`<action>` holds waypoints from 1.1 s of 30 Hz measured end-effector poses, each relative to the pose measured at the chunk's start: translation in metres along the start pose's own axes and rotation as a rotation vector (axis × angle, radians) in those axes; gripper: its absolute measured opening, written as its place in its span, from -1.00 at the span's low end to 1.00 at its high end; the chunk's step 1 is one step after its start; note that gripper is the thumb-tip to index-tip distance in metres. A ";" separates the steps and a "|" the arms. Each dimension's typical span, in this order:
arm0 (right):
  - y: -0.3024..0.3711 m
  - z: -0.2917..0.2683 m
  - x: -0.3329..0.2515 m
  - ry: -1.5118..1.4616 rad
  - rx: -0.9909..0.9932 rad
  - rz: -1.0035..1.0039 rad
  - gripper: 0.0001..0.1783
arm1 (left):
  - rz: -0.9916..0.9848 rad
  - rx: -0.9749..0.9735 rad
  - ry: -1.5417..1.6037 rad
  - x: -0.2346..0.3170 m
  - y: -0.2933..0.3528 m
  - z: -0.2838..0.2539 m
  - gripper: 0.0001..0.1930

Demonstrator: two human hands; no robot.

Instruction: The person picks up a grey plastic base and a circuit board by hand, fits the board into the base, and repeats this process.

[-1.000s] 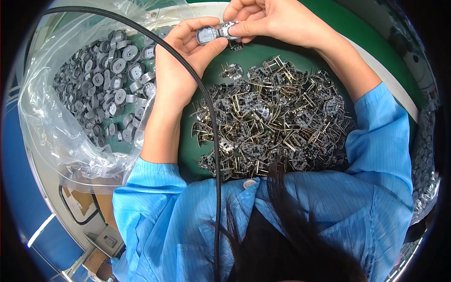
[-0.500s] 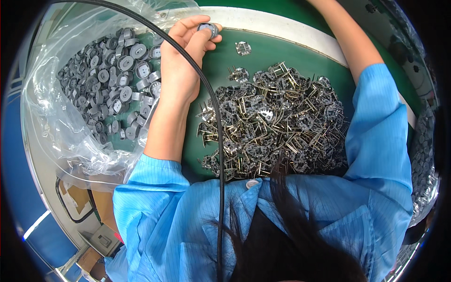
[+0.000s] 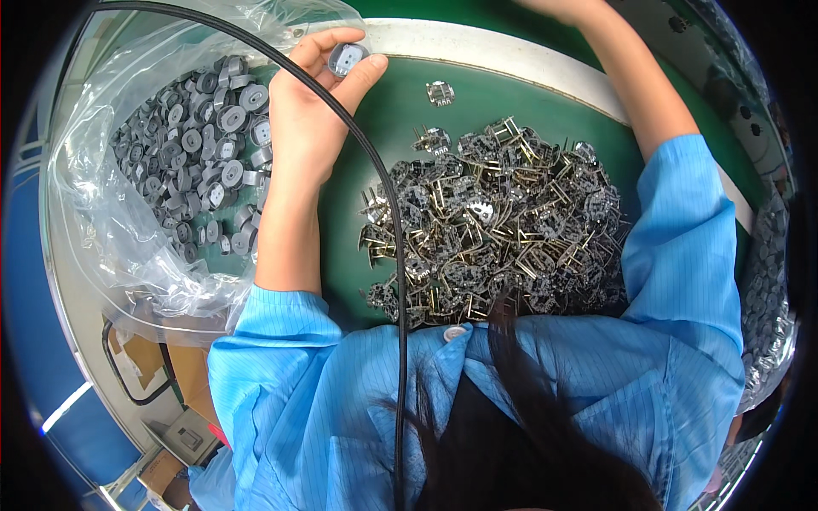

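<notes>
Between the thumb and fingers of my left hand (image 3: 311,106) is a small round grey plastic cap (image 3: 348,60), its pale inner face turned up. My right hand (image 3: 554,7) reaches past the white strip at the top, cut off by the picture's edge, so its fingers are hidden. One round circuit board (image 3: 440,94) lies alone to the right of my left hand. Below it spreads a heap of small circuit boards with metal pins (image 3: 511,221). Left of my forearm, many more grey caps (image 3: 192,140) lie loose by a clear plastic bag (image 3: 111,247).
A black cable (image 3: 392,196) hangs across the view, in front of my left wrist. A white edging strip (image 3: 511,53) runs along the far side of the green work surface (image 3: 345,247). More grey parts in clear plastic (image 3: 767,315) stand at the far right.
My left hand has moved a little left, and the cap in it has turned to show its inner face. My right forearm has shifted left along the top edge.
</notes>
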State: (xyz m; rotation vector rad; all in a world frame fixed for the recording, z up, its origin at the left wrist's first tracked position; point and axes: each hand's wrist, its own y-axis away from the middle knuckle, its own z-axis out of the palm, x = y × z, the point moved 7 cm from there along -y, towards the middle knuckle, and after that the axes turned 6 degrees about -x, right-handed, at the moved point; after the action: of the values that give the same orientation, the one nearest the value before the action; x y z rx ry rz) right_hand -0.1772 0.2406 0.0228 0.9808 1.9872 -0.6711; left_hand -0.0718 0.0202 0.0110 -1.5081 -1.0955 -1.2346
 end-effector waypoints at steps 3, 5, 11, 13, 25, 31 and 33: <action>0.026 0.081 -0.071 0.198 -0.350 -0.275 -0.73 | 0.078 0.141 -0.059 0.005 0.010 -0.008 -0.60; 0.031 0.098 -0.061 0.260 -0.376 -0.306 -0.78 | 0.001 0.127 -0.182 -0.004 0.009 -0.007 -0.62; 0.030 0.090 -0.046 -0.434 -0.234 0.057 -0.87 | 0.020 -0.089 -0.082 -0.005 0.007 0.020 -0.60; 0.031 0.096 -0.051 -0.459 -0.111 -0.046 -0.86 | 0.020 -0.069 -0.064 -0.003 0.010 0.023 -0.58; 0.043 0.092 -0.081 -0.047 0.104 -0.117 -0.85 | 0.081 -0.016 -0.125 0.000 0.012 0.024 -0.63; 0.055 0.081 -0.103 0.142 0.230 -0.590 -0.83 | 0.087 -0.018 -0.112 -0.001 0.014 0.023 -0.64; 0.034 0.099 -0.056 -0.446 -0.195 0.096 -0.78 | 0.092 -0.019 -0.073 -0.009 0.013 0.019 -0.66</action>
State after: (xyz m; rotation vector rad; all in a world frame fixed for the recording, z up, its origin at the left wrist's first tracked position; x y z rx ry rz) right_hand -0.0860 0.1647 0.0132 0.7291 1.5696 -0.5714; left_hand -0.0563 0.0345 -0.0017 -1.6109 -1.0516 -1.1383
